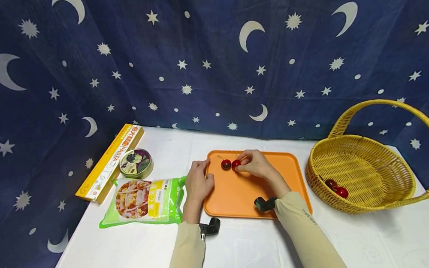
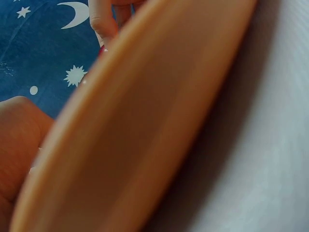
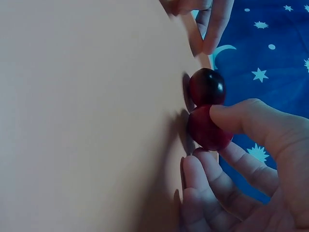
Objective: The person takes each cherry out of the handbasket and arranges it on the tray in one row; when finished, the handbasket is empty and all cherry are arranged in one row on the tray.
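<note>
My right hand (image 1: 254, 163) pinches a red cherry (image 3: 209, 128) between thumb and fingertips, low over an orange tray (image 1: 240, 196). Right beside it on the tray is a second, darker cherry (image 3: 207, 86) with a thin stem; the two cherries meet in the right wrist view. At the tray's left edge my left hand (image 1: 199, 182) holds the rim, its thumb over the tray and its index fingertip at the far corner. In the left wrist view the tray wall (image 2: 135, 116) hides most of this hand (image 2: 19, 150).
Right of the tray stands a yellow wicker basket (image 1: 358, 172) with a tall handle and several cherries (image 1: 342, 192) inside. A green-edged food bag (image 1: 147, 201), a round tin (image 1: 136, 163) and a yellow pasta box (image 1: 110, 163) lie to the left. A starry curtain (image 1: 208, 65) hangs behind.
</note>
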Demonstrator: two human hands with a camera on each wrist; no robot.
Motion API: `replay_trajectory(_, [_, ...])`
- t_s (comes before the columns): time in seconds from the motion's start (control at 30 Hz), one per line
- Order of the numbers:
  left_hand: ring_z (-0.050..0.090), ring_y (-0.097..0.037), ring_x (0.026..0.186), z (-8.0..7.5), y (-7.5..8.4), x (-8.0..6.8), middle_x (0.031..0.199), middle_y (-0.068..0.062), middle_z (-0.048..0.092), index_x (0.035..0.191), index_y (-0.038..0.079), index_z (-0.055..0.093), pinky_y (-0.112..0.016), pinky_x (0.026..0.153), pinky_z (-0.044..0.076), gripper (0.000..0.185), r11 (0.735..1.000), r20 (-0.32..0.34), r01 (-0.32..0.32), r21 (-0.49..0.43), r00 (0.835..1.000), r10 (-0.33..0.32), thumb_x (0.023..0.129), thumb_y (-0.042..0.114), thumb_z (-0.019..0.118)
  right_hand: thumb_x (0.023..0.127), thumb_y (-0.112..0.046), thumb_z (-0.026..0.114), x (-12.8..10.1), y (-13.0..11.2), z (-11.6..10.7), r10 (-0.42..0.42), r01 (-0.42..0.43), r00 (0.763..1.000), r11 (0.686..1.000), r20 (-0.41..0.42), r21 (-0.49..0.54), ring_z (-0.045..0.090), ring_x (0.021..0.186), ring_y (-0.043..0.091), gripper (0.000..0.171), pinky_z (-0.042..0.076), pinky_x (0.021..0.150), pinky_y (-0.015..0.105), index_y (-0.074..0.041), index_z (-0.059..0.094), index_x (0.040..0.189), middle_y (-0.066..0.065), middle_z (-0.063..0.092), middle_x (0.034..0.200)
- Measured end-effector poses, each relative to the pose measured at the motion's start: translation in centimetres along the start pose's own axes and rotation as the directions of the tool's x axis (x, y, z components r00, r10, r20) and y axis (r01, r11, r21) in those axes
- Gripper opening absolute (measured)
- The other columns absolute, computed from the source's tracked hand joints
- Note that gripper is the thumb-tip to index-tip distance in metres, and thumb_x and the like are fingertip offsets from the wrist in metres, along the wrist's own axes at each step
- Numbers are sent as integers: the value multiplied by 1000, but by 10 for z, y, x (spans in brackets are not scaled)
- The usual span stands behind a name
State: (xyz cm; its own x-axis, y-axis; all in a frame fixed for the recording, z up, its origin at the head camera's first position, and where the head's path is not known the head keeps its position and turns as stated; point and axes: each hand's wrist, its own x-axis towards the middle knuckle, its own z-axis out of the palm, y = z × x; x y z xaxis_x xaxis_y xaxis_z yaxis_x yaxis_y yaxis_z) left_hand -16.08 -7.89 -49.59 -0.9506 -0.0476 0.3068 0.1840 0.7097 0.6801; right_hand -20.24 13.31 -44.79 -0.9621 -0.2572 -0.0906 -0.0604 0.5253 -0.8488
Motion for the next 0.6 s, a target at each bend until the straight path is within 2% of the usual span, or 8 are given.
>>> replay_trajectory(0.6, [63, -31, 93, -2, 1, 0, 112, -15, 60, 128, 5, 66, -45, 73, 50, 49, 1000, 13, 15, -7, 1000, -15, 79, 6, 61, 80, -11, 79, -2, 2, -4, 47, -46, 999, 998, 15, -42, 61, 87, 26, 35, 48, 71, 26, 6, 67, 107, 15, 67, 92])
